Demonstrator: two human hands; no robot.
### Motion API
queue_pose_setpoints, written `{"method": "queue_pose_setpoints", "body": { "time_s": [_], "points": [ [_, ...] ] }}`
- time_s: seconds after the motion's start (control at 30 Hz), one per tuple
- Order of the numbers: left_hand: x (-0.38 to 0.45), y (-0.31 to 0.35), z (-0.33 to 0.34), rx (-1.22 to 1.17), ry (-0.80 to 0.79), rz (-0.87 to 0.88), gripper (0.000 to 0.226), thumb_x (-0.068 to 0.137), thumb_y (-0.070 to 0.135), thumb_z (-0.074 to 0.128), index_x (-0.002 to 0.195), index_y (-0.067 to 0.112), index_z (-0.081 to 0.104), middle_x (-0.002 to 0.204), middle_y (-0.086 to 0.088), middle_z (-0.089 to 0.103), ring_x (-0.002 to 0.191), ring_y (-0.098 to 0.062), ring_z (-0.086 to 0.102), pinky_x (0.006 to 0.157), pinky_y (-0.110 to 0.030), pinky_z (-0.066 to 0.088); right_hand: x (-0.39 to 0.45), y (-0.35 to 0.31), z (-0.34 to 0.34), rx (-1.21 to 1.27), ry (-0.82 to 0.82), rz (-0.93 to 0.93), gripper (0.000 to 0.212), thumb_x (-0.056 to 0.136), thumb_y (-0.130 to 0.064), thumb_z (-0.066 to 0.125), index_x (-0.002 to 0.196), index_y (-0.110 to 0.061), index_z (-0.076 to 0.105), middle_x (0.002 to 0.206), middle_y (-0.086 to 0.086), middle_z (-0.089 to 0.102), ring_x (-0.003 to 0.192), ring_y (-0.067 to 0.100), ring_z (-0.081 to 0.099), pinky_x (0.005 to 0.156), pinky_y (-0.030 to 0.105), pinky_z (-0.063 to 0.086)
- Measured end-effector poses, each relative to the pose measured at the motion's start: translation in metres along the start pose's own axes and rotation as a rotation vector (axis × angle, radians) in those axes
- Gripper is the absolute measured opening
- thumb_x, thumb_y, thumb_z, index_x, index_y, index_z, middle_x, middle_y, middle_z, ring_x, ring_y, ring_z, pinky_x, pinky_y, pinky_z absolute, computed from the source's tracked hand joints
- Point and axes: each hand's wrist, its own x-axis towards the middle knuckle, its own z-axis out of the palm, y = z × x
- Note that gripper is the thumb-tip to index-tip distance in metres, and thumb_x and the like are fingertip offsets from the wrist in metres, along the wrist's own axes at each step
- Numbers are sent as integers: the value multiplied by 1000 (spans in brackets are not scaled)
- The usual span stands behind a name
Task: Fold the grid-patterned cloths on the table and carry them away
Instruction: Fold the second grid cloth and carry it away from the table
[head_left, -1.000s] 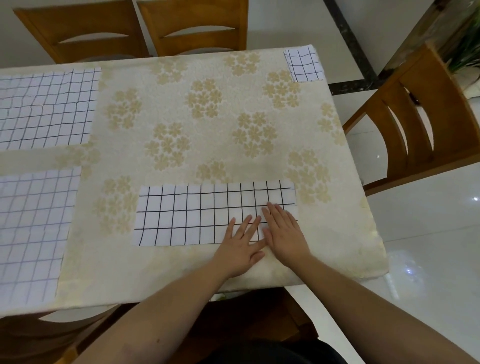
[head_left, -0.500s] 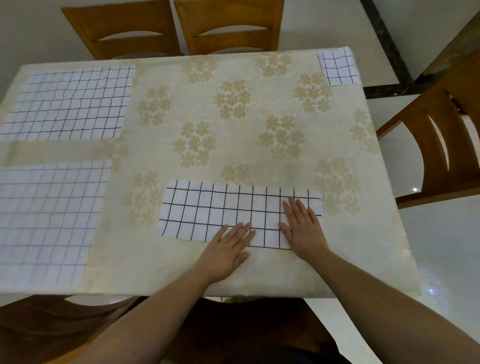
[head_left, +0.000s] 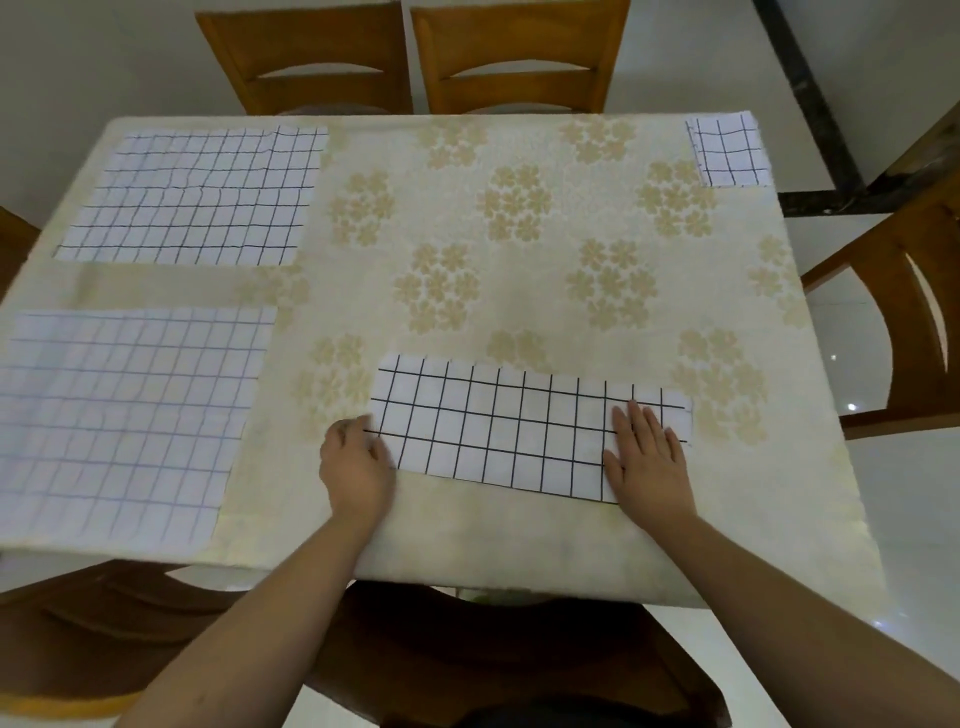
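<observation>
**White grid cloths, part-folded lot**

Near edge of table (head_left: 467, 540): folded strip (head_left: 524, 431). Left hand (head_left: 356, 467), fingers curled, grips its left end, apparently for the next fold; right hand (head_left: 649, 462) presses flat, anchoring the other end. Left edge: two unfolded cloths (head_left: 119, 421) (head_left: 192, 197). Far right corner: finished small square (head_left: 727, 150).

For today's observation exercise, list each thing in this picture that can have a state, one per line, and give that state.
Folded strip cloth: folded into a long strip, flat near the table's front edge.
Left hand: fingers curled, gripping the strip's left end.
Right hand: flat, pressing the strip's right end.
Far-left cloth: unfolded, slightly wrinkled.
Near-left cloth: unfolded, flat.
Small cloth: folded small, at the far right corner.
</observation>
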Motion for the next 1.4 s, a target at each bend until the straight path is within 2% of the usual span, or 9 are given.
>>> {"method": "queue_pose_setpoints", "body": {
  "time_s": [0.13, 0.33, 0.47, 0.73, 0.83, 0.93, 1.07, 1.23, 1.4],
  "points": [
    [14, 13, -13, 24, -163, -443, 45, 87, 38, 65, 124, 16, 54, 130, -13, 46, 119, -35, 46, 97, -50, 37, -10, -27, 0, 30, 14, -94, 60, 98, -45, 22, 151, -16, 26, 157, 4, 26, 146, 21, 20, 117, 37, 8],
    [27, 11, -17, 110, -356, -501, 41, 91, 42, 59, 123, 19, 61, 132, -15, 45, 120, -35, 46, 98, -44, 38, -27, -80, 5, 9, -50, -324, 56, 99, -43, 27, 148, -17, 35, 153, 3, 36, 143, 21, 29, 117, 38, 12],
    [23, 11, -23, -221, -314, -336, 27, 92, 25, 58, 110, 5, 63, 106, -10, 65, 102, -29, 61, 77, -32, 45, -31, -99, 12, 36, -112, -295, 61, 97, -48, 20, 150, -19, 30, 157, 2, 27, 146, 22, 21, 115, 38, 8],
    [-7, 44, -58, -625, -326, -137, 19, 92, 20, 63, 111, 21, 57, 89, 0, 70, 78, -19, 69, 75, -33, 57, -32, -99, 11, 64, -186, -283, 79, 86, -62, -3, 154, -22, -2, 157, -9, -13, 147, 12, -10, 115, 30, -10],
    [-20, 64, -66, -646, -352, -45, 10, 92, 20, 63, 101, 17, 66, 81, 1, 70, 74, -16, 68, 72, -32, 59, -30, -100, 5, 159, -221, -257, 85, 85, -70, -2, 155, -21, 4, 160, -9, -1, 148, 11, -4, 116, 30, -6],
    [-33, 89, -68, -582, -350, 93, 5, 92, 20, 63, 94, 20, 67, 80, 5, 70, 70, -7, 67, 65, -25, 56, -29, -102, -3, 425, -177, -161, 65, 98, -56, 25, 151, -18, 28, 157, -2, 27, 145, 14, 21, 118, 30, 14],
    [-54, 126, -61, -496, -345, 280, 3, 89, 22, 64, 89, 24, 67, 76, 9, 68, 65, -6, 63, 61, -16, 47, -29, -107, -36, 923, -86, 133, 35, 101, -40, 38, 119, -22, 61, 116, -4, 65, 106, 11, 59, 85, 20, 42],
    [-84, 169, -34, -336, -388, 494, 8, 91, 22, 58, 94, 20, 65, 84, 8, 67, 74, -11, 59, 66, -27, 46, -22, -91, -76, 1507, -107, 373, 50, 100, -52, 30, 108, -15, 63, 97, 7, 71, 77, 20, 69, 72, 38, 53],
    [-109, 196, 1, -219, -418, 608, 15, 92, 24, 53, 101, 20, 66, 94, 3, 67, 84, -16, 61, 71, -31, 47, -15, -52, -107, 1490, -119, 493, 49, 95, -56, 45, 79, -12, 61, 69, 0, 64, 68, 19, 66, 69, 38, 58]
  ]
}}
